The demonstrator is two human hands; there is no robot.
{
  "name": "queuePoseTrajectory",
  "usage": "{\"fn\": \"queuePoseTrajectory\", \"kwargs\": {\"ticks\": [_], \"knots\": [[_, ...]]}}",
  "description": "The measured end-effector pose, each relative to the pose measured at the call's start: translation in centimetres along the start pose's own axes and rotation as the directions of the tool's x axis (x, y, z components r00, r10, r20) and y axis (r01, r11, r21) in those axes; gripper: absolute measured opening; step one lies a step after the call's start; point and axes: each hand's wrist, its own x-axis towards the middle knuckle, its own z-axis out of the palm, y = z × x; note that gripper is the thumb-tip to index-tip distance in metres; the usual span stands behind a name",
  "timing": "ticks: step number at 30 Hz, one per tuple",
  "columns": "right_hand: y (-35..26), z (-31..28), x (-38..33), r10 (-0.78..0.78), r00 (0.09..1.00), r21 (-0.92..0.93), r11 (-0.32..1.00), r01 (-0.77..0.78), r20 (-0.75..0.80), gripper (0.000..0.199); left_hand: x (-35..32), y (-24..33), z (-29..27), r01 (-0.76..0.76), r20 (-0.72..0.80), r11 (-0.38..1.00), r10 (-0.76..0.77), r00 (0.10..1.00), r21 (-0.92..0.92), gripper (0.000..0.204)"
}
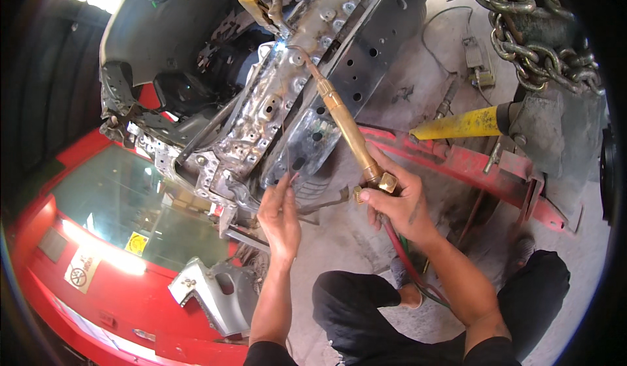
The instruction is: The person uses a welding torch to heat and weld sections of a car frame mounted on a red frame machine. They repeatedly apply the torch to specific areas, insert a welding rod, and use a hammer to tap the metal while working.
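My right hand is wrapped round the brass body of a gas welding torch, its thumb near a knurled valve knob. The torch's thin bent neck reaches up and left to a bright blue-white glow on the upper edge of a bare metal car body rail. My left hand pinches a thin filler rod that runs up toward the glow; its far end is hard to make out. Locking pliers grip the rail's edge just beyond the glow.
Red and green hoses trail from the torch past my knees. A yellow cylinder and red steel beam stand at right, with a heavy chain above. A red vehicle and a loose silver panel are at left.
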Motion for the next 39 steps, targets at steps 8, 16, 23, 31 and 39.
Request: {"fn": "queuePoseTrajectory", "kwargs": {"ticks": [8,16,23,31,39], "knots": [[-0.9,-0.4,1.2,-0.015,1.000,0.005,1.000,0.015,0.016,0.077,3.9,0.2,0.3,-0.072,-0.011,0.997,0.072,0.997,0.011,0.032],[-1.4,-0.3,1.4,-0.005,1.000,0.003,1.000,0.005,0.022,0.073,5.4,-0.4,1.0,-0.086,-0.034,0.996,0.087,0.996,0.024,0.031],[-1.6,-0.3,1.5,-0.004,1.000,0.035,0.999,0.004,0.019,0.068,5.8,0.3,1.5,-0.093,-0.029,0.995,0.093,0.995,0.022,0.031],[-1.3,-0.7,1.5,-0.016,1.000,0.035,0.999,0.016,0.005,0.063,6.4,0.4,1.8,-0.094,-0.028,0.995,0.095,0.995,0.032,0.030],[-1.5,-0.6,1.4,-0.002,1.000,0.036,0.999,0.002,0.008,0.062,6.8,0.3,1.9,-0.126,-0.037,0.991,0.127,0.991,0.050,0.030]]}}
